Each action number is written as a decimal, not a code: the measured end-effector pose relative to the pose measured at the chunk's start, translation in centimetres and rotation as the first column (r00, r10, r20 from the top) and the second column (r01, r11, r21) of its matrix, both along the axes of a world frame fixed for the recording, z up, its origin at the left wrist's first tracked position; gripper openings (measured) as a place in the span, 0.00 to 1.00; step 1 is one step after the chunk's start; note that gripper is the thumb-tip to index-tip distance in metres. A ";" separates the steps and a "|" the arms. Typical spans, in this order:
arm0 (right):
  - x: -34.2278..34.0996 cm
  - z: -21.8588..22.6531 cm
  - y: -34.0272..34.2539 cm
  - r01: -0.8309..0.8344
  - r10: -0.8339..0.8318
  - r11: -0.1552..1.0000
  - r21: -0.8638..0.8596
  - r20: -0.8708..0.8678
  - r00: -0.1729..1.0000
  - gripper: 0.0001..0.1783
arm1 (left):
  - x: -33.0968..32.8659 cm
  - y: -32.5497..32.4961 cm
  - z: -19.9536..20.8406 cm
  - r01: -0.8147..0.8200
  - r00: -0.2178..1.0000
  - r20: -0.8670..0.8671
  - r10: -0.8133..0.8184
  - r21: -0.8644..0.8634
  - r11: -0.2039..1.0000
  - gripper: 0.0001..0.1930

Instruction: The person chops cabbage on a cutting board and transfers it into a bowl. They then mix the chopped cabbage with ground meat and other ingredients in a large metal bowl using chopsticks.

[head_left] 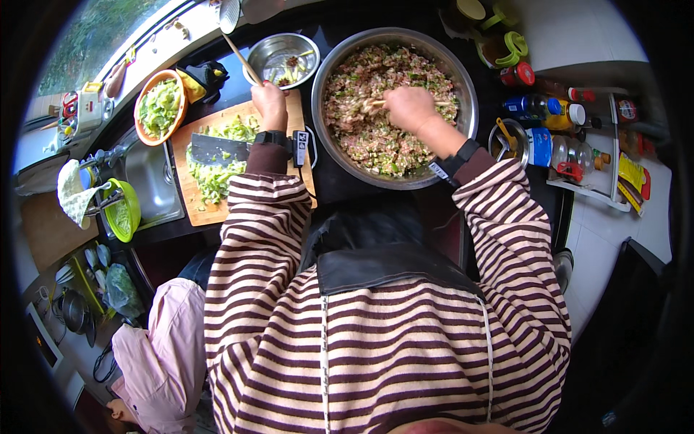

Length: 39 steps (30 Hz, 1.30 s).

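My left hand is closed round the wooden handle of a perforated skimmer, whose metal head points toward the windowsill. Beside that hand stands a small steel bowl with pale slices and dark spices in it. Under my left wrist lies a wooden cutting board with chopped greens and a cleaver on it. My right hand grips pale wooden chopsticks in a big steel basin. Minced meat mixed with chopped green bits fills the basin.
An orange bowl of chopped greens stands left of the board, near the sink and a green basket. Bottles and jars crowd the right side. A person in a pink top is at lower left.
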State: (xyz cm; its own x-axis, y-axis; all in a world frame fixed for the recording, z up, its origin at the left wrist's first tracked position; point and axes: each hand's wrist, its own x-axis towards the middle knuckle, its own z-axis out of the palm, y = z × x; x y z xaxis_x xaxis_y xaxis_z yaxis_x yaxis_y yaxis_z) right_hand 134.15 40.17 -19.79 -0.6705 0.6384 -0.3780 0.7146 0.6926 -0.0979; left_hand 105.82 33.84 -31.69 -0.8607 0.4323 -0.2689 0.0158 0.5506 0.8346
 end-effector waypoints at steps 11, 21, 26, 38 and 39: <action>9.4 4.1 3.6 0.164 -0.155 0.955 0.247 -0.053 0.986 0.11 | 2.6 -2.2 -0.4 0.080 0.997 0.001 -0.080 0.012 0.997 0.25; 9.2 0.9 1.2 -0.104 0.054 0.981 0.166 0.282 0.958 0.05 | 12.5 -5.1 3.5 0.270 0.905 -0.291 -0.311 -0.171 0.948 0.14; 3.4 1.4 -6.8 -0.171 0.186 0.979 -0.112 0.141 0.972 0.09 | 12.4 -5.0 3.3 0.269 0.917 -0.257 -0.306 -0.169 0.948 0.15; 9.2 1.7 2.2 -0.066 0.023 0.978 0.198 0.213 0.977 0.11 | 12.4 -4.9 3.3 0.262 0.919 -0.252 -0.303 -0.186 0.947 0.17; 9.6 1.6 0.1 -0.028 0.010 0.998 0.056 0.300 0.954 0.11 | 12.4 -4.9 3.4 0.259 0.920 -0.254 -0.299 -0.181 0.949 0.17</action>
